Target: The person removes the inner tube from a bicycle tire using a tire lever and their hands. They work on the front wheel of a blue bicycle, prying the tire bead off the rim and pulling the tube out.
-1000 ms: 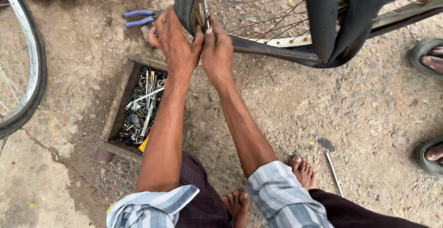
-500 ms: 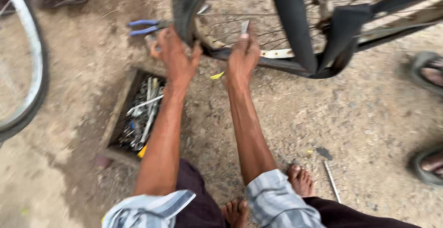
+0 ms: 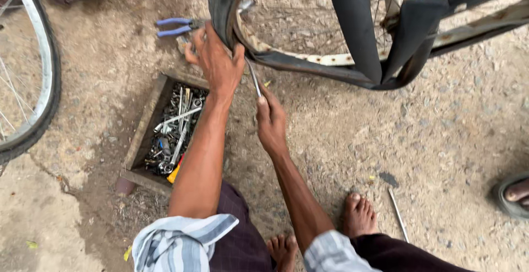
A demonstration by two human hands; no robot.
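Down through the head camera we saw our left hand (image 3: 216, 63) clenched over the black tyre (image 3: 226, 7) of an upturned bicycle wheel, fingers wrapped round the rubber where it met the worn, pale rim (image 3: 325, 58). Our right hand (image 3: 271, 122) sat lower and a little to the right, closed around the bottom end of a thin metal lever (image 3: 253, 76); the lever ran up and leftward, and its upper tip reached the tyre's edge just beside our left thumb. A loose black inner tube (image 3: 355, 24) hung over the wheel, draped across the rim and looping back up at the right.

On the sandy, gravelly ground (image 3: 430, 134), a shallow wooden tool tray (image 3: 140, 134) lay just left of our left forearm, packed with spanners and other metal tools, with a yellow handle showing at its near corner. Blue-handled pliers (image 3: 173, 27) lay on the dirt beyond the tray, near our left hand. Another bicycle wheel (image 3: 47, 79) curved in along the left edge. A slim metal rod (image 3: 398, 215) rested on the ground just right of our bare right foot (image 3: 359, 215). Somebody else's sandalled foot (image 3: 511, 195) showed at the right edge, well apart from us.
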